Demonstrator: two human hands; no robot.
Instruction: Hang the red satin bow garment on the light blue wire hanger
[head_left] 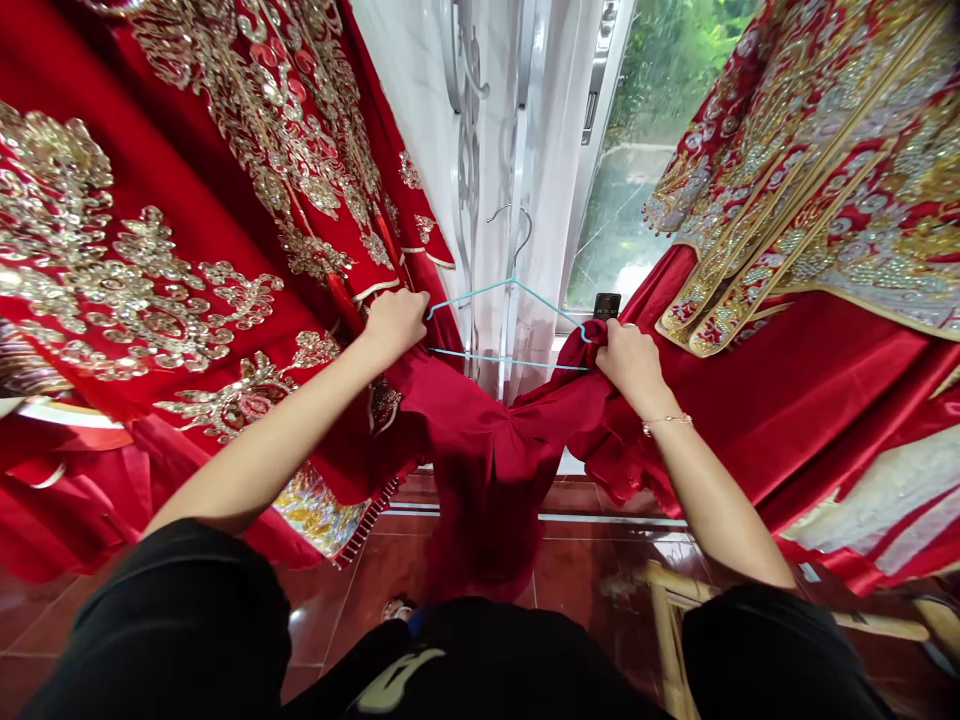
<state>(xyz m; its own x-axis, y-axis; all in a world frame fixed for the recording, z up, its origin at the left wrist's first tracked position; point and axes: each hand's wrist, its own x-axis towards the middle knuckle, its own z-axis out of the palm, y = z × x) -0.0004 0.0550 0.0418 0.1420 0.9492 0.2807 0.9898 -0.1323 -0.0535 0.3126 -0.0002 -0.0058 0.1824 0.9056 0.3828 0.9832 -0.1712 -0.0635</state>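
A dark red dress (502, 440) hangs in front of me, spread between my two hands. My left hand (396, 322) is closed on its left shoulder, by the end of a light blue wire hanger (480, 293). At the other end of the hanger, my right hand (630, 362) grips the gathered right shoulder cloth; a thin bracelet is on that wrist. The hanger's metal hook (523, 230) points up, with nothing seen hanging from it. Between the hands the neckline dips in the middle, and the skirt drops toward the floor.
Red gowns with gold beadwork (202, 290) hang close on the left. An embroidered red and gold garment (810, 200) hangs on the right. Ahead are a white curtain (409, 90), metal scrollwork (466, 130), a window (637, 190) and a phone (606, 305). A wooden stool (664, 620) stands lower right.
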